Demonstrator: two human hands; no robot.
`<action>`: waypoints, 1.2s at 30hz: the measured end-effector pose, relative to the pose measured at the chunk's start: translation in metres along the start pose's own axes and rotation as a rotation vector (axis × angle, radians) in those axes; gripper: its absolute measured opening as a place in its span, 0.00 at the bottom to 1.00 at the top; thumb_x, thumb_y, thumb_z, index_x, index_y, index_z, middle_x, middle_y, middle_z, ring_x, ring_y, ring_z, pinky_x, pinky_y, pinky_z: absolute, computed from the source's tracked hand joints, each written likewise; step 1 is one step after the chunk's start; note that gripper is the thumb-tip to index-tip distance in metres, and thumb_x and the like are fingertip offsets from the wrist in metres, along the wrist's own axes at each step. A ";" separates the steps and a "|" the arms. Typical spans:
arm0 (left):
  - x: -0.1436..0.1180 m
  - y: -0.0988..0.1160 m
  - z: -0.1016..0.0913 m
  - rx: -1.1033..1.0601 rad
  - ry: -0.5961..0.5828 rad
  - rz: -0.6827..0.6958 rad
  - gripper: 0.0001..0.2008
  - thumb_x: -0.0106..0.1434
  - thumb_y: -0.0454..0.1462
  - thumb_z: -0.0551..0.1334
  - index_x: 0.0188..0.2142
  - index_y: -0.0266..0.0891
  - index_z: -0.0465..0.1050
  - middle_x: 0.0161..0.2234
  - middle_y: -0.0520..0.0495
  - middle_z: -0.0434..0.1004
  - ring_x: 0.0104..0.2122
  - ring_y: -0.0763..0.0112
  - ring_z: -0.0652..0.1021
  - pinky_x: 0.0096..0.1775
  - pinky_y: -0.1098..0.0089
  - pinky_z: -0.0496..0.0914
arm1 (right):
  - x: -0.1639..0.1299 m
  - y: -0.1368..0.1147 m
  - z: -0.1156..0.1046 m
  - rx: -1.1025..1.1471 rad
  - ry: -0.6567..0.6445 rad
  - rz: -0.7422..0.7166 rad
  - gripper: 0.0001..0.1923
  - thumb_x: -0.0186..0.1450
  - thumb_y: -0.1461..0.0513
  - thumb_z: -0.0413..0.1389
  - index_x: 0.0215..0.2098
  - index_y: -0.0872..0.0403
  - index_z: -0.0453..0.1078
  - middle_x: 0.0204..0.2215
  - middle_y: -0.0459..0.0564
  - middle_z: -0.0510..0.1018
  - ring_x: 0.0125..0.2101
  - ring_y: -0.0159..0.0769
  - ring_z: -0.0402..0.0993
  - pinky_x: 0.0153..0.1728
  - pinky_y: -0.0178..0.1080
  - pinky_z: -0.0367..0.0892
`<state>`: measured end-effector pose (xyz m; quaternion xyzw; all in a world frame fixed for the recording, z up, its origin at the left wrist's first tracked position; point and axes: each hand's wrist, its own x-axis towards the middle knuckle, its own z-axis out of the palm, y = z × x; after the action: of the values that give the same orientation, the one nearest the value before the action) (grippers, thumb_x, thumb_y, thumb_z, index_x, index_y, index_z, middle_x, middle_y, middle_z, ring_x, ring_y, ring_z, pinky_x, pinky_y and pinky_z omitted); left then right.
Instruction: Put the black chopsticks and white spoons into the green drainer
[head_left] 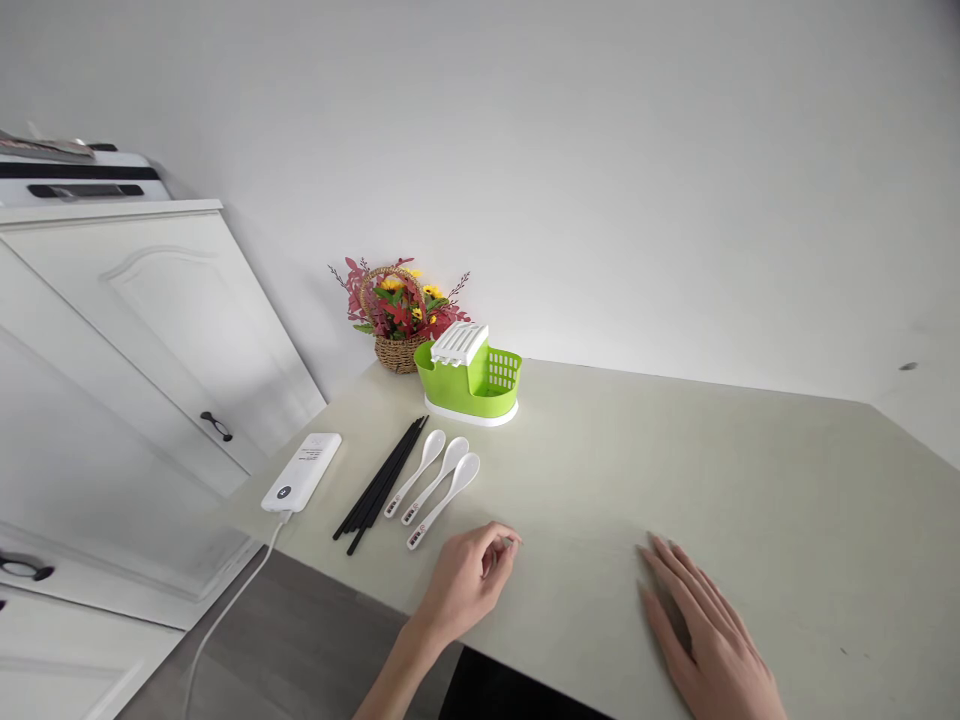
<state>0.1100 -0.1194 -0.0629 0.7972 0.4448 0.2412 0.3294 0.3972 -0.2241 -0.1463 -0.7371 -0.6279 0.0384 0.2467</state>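
Three white spoons (433, 487) lie side by side on the bench (600, 470), towards its left end, handles facing the near edge, perhaps so that each is easy to grasp. The left hand (472, 582) rests just beside them; its fingers curl loosely inward with nothing visible in them, though I cannot tell whether the tips meet. The right hand (709, 635) lies palm down, four fingers together and thumb apart, holding nothing. Left of the spoons, black chopsticks (383, 485) run roughly parallel, probably grouped by kind. Beyond stands a green utensil holder (456, 387), upright near the far edge. A flower basket (397, 355) fills the far left corner, likely as decoration. A white power bank (302, 472) sits by the left edge, presumably to give its cable (225, 610) a clear drop.
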 end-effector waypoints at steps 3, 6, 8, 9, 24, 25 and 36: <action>0.000 0.000 0.000 -0.001 -0.004 0.000 0.13 0.75 0.43 0.53 0.44 0.43 0.74 0.28 0.53 0.75 0.25 0.73 0.69 0.30 0.72 0.63 | 0.000 0.000 -0.001 0.002 -0.004 0.009 0.30 0.74 0.48 0.46 0.73 0.41 0.55 0.71 0.41 0.59 0.69 0.48 0.58 0.64 0.57 0.66; 0.000 0.000 0.001 0.000 -0.006 0.001 0.12 0.75 0.43 0.53 0.44 0.43 0.73 0.27 0.54 0.74 0.25 0.73 0.68 0.30 0.72 0.63 | 0.000 0.001 -0.001 0.007 -0.009 0.004 0.31 0.74 0.47 0.46 0.73 0.40 0.55 0.71 0.40 0.59 0.69 0.48 0.58 0.64 0.57 0.66; 0.000 0.000 0.001 0.000 -0.003 0.000 0.12 0.75 0.43 0.53 0.43 0.43 0.73 0.27 0.54 0.74 0.25 0.73 0.68 0.30 0.73 0.63 | 0.000 0.001 0.000 0.004 -0.011 -0.001 0.31 0.74 0.47 0.46 0.73 0.40 0.55 0.71 0.40 0.59 0.69 0.48 0.58 0.64 0.57 0.66; 0.000 0.000 0.001 -0.001 -0.002 -0.001 0.12 0.75 0.43 0.53 0.44 0.43 0.73 0.27 0.54 0.74 0.25 0.74 0.68 0.30 0.73 0.62 | 0.000 0.001 0.000 0.002 -0.009 0.001 0.30 0.74 0.47 0.46 0.73 0.39 0.55 0.71 0.39 0.59 0.69 0.47 0.58 0.64 0.57 0.66; -0.001 0.000 0.000 -0.008 -0.005 -0.011 0.12 0.75 0.43 0.53 0.44 0.43 0.73 0.28 0.53 0.75 0.25 0.73 0.69 0.30 0.73 0.63 | -0.001 0.005 0.002 -0.045 0.012 -0.039 0.31 0.74 0.48 0.46 0.74 0.40 0.53 0.71 0.40 0.59 0.69 0.47 0.59 0.63 0.56 0.68; -0.001 0.000 0.000 -0.007 -0.005 -0.011 0.12 0.75 0.43 0.53 0.44 0.43 0.74 0.28 0.53 0.75 0.25 0.73 0.69 0.30 0.72 0.63 | -0.001 0.005 0.002 -0.048 0.014 -0.042 0.31 0.74 0.48 0.46 0.74 0.41 0.53 0.71 0.40 0.59 0.69 0.48 0.59 0.63 0.56 0.68; 0.000 0.000 0.000 -0.010 -0.003 -0.013 0.12 0.74 0.43 0.53 0.44 0.43 0.74 0.28 0.53 0.75 0.25 0.73 0.68 0.30 0.72 0.63 | -0.001 0.004 0.003 -0.031 0.012 -0.040 0.31 0.74 0.48 0.46 0.74 0.41 0.53 0.71 0.41 0.59 0.69 0.48 0.59 0.63 0.56 0.68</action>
<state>0.1102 -0.1196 -0.0629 0.7930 0.4484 0.2400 0.3355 0.3994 -0.2242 -0.1504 -0.7283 -0.6417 0.0190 0.2397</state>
